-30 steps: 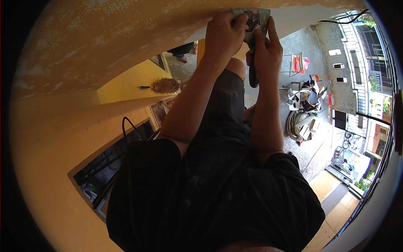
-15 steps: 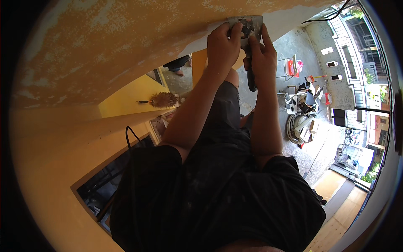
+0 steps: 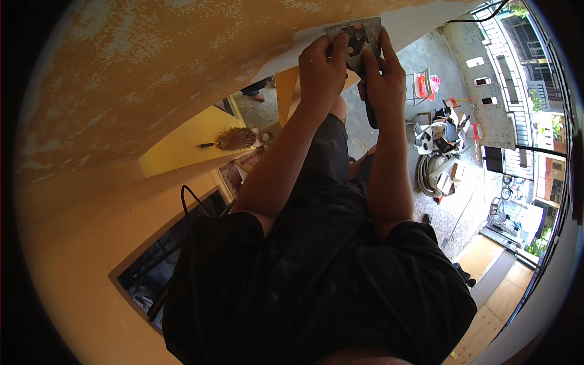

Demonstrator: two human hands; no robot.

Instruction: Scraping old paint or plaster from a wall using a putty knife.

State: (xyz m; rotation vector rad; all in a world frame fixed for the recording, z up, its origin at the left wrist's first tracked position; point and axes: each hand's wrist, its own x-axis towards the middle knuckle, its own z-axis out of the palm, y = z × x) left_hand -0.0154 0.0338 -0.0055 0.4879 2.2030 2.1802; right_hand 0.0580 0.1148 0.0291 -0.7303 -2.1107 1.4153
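Note:
Overhead, a wide putty knife (image 3: 372, 30) with a grey, blotched metal blade is up against the patchy orange and white surface (image 3: 201, 55). My right hand (image 3: 387, 85) is wrapped round it, the dark handle hanging below the palm and fingers stretched along the blade's right side. My left hand (image 3: 321, 76) grips the blade's left edge, thumb on its face. Where the blade's front edge meets the surface, a whiter band runs off to the right. Part of the handle is hidden by my right hand.
A feather duster (image 3: 236, 139) lies on a yellow ledge (image 3: 176, 149) at left. Low on the right are a chair with red and pink things (image 3: 427, 86), a heap of mixed objects (image 3: 447, 137) and a coiled hose (image 3: 426, 176). A black cable (image 3: 480, 20) hangs top right.
The putty knife and both hands have shifted slightly, the blade's left corner now reaching a little further left. The view has turned a little. Both hands keep their grip.

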